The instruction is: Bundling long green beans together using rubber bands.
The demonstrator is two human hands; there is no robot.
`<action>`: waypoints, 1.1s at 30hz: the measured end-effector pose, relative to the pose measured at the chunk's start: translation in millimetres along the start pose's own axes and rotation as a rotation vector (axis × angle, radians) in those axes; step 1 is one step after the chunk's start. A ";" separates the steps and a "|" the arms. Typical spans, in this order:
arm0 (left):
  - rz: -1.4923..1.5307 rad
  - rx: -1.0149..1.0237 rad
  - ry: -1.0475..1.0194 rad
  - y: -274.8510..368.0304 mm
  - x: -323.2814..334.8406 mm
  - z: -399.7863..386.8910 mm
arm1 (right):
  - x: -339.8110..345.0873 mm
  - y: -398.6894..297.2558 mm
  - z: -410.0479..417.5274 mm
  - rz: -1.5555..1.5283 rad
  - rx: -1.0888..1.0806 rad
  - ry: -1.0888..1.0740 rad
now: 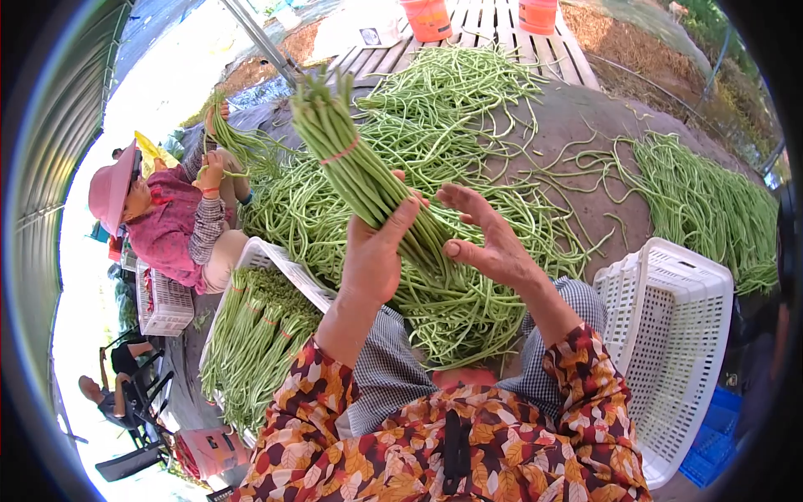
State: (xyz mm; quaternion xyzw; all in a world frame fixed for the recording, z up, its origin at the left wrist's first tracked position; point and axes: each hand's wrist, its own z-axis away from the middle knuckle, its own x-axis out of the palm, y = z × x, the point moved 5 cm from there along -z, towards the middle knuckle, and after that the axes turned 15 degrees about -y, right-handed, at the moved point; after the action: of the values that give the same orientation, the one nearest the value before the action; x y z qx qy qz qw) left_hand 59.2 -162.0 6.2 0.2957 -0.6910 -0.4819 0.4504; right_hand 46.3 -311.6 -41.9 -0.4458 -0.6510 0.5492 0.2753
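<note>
My left hand (pixel 378 251) grips a bundle of long green beans (pixel 364 172), raised and tilted so its stem ends point up and to the left. A pink band (pixel 340 150) circles the bundle near that end. Close to the lower part of the bundle, my right hand (pixel 486 235) holds nothing, with thumb and fingers spread apart. Under both hands lies a large heap of loose long beans (pixel 426 135), reaching down between my knees. At my left a white plastic crate (pixel 266 254) holds several banded bean bundles (pixel 257 326).
A white perforated crate (pixel 668 326) stands at my right above blue crates (pixel 712 433). Beyond it lies another bean pile (pixel 702 201). A co-worker in a pink hat (pixel 113 188) sits at left, holding beans. Orange buckets (pixel 428 19) stand on a slatted wooden platform (pixel 486 31).
</note>
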 end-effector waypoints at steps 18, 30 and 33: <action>-0.043 -0.105 -0.638 26.2 48.8 14.8 | -17.3 -114.0 -21.3 -0.636 -0.405 -0.056; -0.058 0.033 -0.711 23.9 44.5 24.4 | 5.0 -160.6 -46.2 -0.517 -0.453 -0.217; -0.022 0.010 -0.713 18.3 49.0 24.9 | 11.8 -164.8 -53.6 -0.535 -0.461 -0.249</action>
State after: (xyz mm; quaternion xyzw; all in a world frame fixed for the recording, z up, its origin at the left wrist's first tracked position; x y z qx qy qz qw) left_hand 16.5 -186.7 36.6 0.1186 -0.8038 -0.5563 0.1740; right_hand 40.7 -275.9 127.9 -0.2401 -0.8796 0.3468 0.2200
